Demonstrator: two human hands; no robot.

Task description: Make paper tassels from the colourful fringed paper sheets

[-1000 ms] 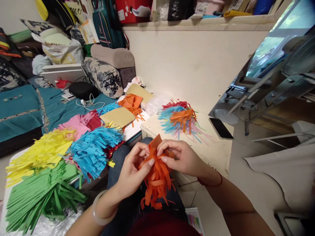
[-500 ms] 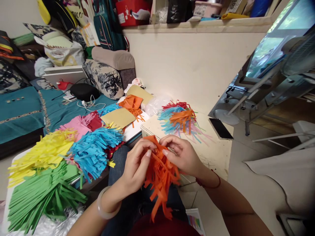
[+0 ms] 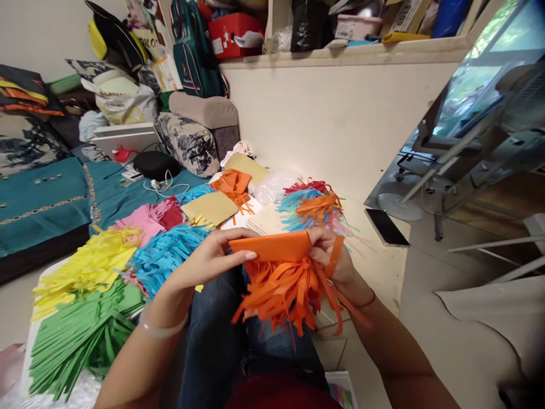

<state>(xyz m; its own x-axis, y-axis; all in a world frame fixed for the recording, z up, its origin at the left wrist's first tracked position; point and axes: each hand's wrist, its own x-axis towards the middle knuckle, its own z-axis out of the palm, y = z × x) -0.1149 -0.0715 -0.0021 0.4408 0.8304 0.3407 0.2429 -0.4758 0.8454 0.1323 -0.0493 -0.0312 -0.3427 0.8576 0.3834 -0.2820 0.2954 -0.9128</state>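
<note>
The left hand point(image 3: 217, 253) and right hand point(image 3: 334, 255) gripped opposite ends of an orange fringe point(image 3: 275, 248) just below the frame's center, its strips point(image 3: 289, 289) dangling above jeans point(image 3: 213, 335). A green fringe point(image 3: 79, 335), yellow fringe point(image 3: 87, 272) and blue fringe point(image 3: 164, 255) lay at lower left, a phone point(image 3: 387, 227) right of center.

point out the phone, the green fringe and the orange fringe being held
Phone point(image 3: 386, 228): head view, on its dark screen
Green fringe point(image 3: 80, 336): head view, on its strips
Held orange fringe point(image 3: 293, 279): head view, on its hanging strips
</note>
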